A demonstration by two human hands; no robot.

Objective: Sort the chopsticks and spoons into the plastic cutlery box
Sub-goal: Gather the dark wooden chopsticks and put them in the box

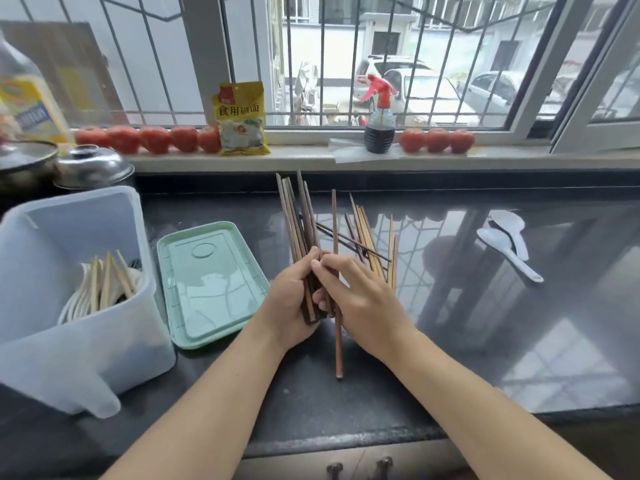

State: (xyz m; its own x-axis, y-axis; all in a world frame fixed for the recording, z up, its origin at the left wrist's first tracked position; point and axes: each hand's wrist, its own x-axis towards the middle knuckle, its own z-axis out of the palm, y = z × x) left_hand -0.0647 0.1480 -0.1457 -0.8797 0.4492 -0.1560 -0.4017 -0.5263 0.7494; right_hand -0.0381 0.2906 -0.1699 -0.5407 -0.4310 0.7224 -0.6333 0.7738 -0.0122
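Note:
My left hand (pixel 292 299) grips a bundle of dark brown chopsticks (pixel 298 216), tips pointing away from me. My right hand (pixel 360 299) touches the same bundle and pinches one reddish-brown chopstick (pixel 337 344) that sticks out toward me. More loose chopsticks (pixel 369 237), light and dark, lie on the counter just behind my right hand. Two white plastic spoons (pixel 509 244) lie far right. The translucent plastic cutlery box (pixel 104 341) stands at the left, with pale chopsticks and white spoons (pixel 104 285) inside.
A mint-green lid (pixel 207 282) lies flat between the box and my hands. The black glossy counter (pixel 485 323) runs below a windowsill with tomatoes (pixel 156 139), a yellow packet (pixel 242 119) and a spray bottle (pixel 379 123). Metal pot lids (pixel 90 166) sit far left.

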